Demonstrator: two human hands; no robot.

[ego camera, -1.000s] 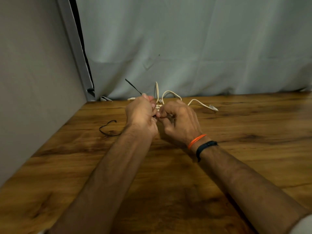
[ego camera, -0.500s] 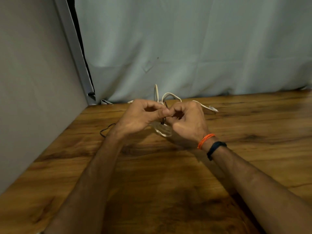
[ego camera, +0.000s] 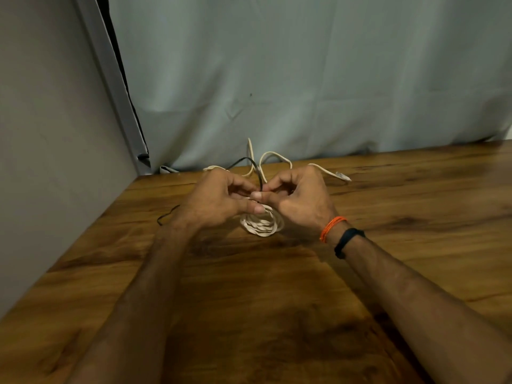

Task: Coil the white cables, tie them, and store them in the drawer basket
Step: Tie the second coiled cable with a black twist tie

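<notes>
Left hand [ego camera: 219, 200] and right hand [ego camera: 297, 199] pinch a black tie [ego camera: 256, 169] over the coiled white cable [ego camera: 263, 221], apparently to bind it.

Bench [ego camera: 415, 206]: wood, dark-grained, with a soft sheen. Coiled white cable [ego camera: 261, 223]: smooth plastic sheath, slightly glossy. Black tie [ego camera: 256, 169]: thin, matt, material unclear. Backdrop curtain [ego camera: 332, 79] along the bench's far edge: pale matt cloth, creased. Panel [ego camera: 41, 134] along the left edge: plain, smooth, matt. Orange wrist thread [ego camera: 331, 227]: fibre cord.
</notes>
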